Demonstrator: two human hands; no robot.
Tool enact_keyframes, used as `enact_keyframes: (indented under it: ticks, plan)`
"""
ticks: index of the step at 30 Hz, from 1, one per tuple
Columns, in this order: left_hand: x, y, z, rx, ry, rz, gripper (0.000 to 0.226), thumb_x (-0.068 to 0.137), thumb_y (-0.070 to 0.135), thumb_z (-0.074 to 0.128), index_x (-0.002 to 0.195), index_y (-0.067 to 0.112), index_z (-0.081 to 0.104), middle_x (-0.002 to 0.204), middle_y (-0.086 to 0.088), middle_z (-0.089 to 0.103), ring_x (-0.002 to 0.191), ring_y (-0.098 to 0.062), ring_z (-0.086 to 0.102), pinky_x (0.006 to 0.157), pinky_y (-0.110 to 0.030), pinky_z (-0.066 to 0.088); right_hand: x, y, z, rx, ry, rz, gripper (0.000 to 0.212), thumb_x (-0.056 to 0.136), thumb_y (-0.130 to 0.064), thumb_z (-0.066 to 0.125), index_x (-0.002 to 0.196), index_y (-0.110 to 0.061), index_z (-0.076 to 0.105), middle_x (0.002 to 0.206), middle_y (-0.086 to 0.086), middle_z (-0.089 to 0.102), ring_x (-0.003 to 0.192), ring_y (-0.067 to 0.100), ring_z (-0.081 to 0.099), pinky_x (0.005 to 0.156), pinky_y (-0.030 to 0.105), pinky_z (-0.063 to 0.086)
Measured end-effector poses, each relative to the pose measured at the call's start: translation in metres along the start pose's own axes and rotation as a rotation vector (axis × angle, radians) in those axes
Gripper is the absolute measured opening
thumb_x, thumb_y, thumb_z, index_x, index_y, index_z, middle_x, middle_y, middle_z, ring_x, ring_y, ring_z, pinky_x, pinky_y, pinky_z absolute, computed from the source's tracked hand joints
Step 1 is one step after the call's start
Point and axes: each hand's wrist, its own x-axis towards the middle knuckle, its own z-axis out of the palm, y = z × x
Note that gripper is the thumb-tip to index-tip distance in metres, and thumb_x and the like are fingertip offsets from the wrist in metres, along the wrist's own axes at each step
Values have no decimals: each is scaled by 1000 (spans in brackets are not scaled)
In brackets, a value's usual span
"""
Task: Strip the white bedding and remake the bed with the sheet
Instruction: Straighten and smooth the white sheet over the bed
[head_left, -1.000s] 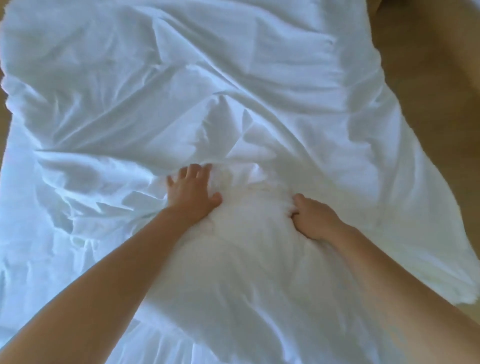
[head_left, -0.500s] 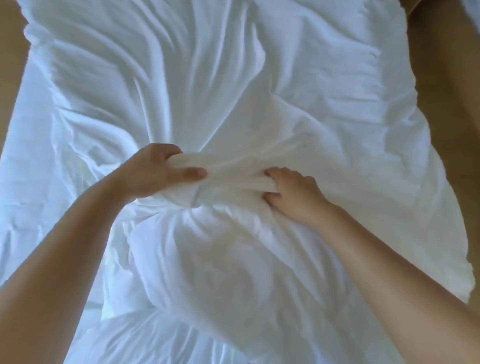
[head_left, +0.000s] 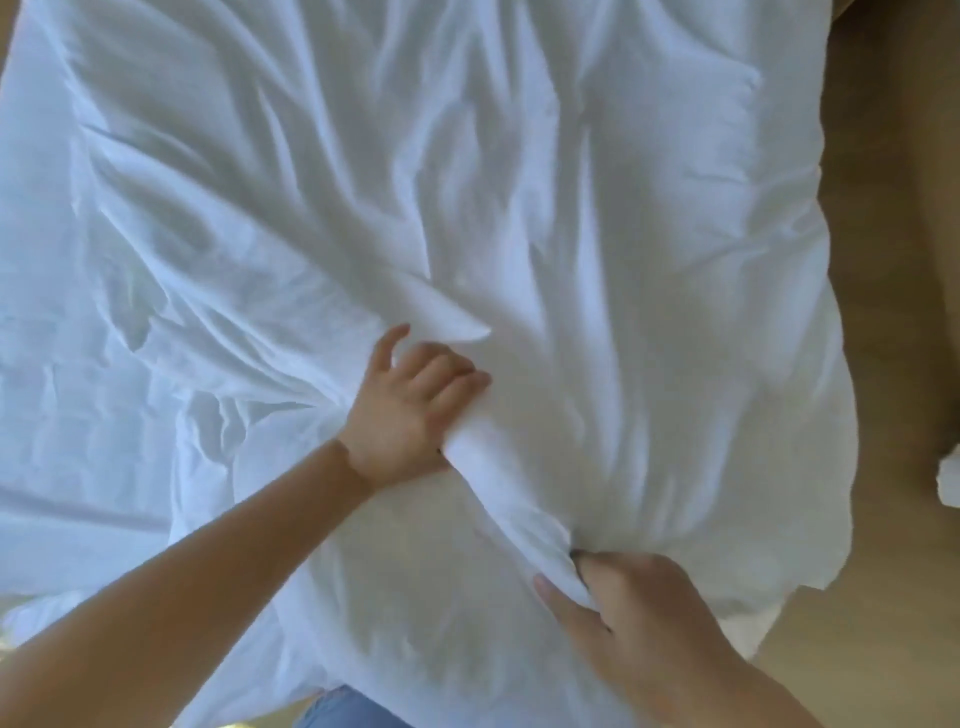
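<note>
Left grip (head_left: 410, 415): fingers curled over the far end of a rolled ridge (head_left: 509, 499) of cloth and holding it; one finger stretches out apart from the rest; the thumb is hidden.
Right grip (head_left: 639, 608): thumb and fingers pinch the near end of the same ridge, with cloth bunched between them.
Between the grips: the ridge runs slantwise from one hand to the other, drawn into a tight roll.
Floor (head_left: 893, 364): tan and smooth, to the right of the right grip, along the edge of the cloth.
Bed: covered from the grips outward; none of its frame shows.
Flatter layer (head_left: 78, 426): white with a bluish cast, left of the left grip, creased and lying under the puffier cloth; I cannot tell whether it is a sheet or a cover.
White bedding (head_left: 519, 208): spread beyond both grips over the bed, thick and soft, and heavily wrinkled, with long folds fanning away from the hands; its right edge hangs over the floor.
White thing (head_left: 949, 480): well right of the right grip, cut off by the frame edge.
Blue denim (head_left: 343, 712): nearer than both grips, at the bottom edge.
</note>
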Motion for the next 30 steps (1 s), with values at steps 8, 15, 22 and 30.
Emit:
enact_keyframes:
  ticks: [8, 15, 22, 30]
  plan:
    - [-49, -107, -14, 56, 252, -1032, 50, 76, 19, 58, 124, 6, 55, 119, -20, 54, 107, -38, 52, 87, -42, 39, 34, -22, 12, 450, -312, 91, 49, 86, -54, 54, 53, -20, 41, 41, -11, 42, 37, 5, 40, 39, 16, 29]
    - [-138, -92, -73, -125, 205, -1143, 41, 73, 14, 61, 114, 11, 57, 93, -18, 67, 84, -40, 60, 71, -34, 41, 52, -50, 32, -138, -71, 15, 27, 86, -44, 57, 85, -18, 50, 72, -8, 48, 72, 20, 56, 53, 29, 32]
    - [-242, -98, -160, -348, -379, -929, 16, 61, 19, 42, 66, 17, 58, 45, 0, 46, 44, -20, 44, 43, -27, 34, 98, -193, 100, -394, 65, -353, 69, 56, -24, 79, 120, -11, 58, 97, 11, 63, 81, 30, 62, 61, 31, 48]
    - [-291, -87, -71, -164, -31, -404, 81, 67, 65, 60, 128, 14, 44, 121, -14, 49, 114, -32, 47, 101, -59, 29, 100, -193, 78, 162, -576, 515, 13, 76, -22, 58, 67, -17, 52, 71, -6, 54, 62, 12, 46, 54, 23, 34]
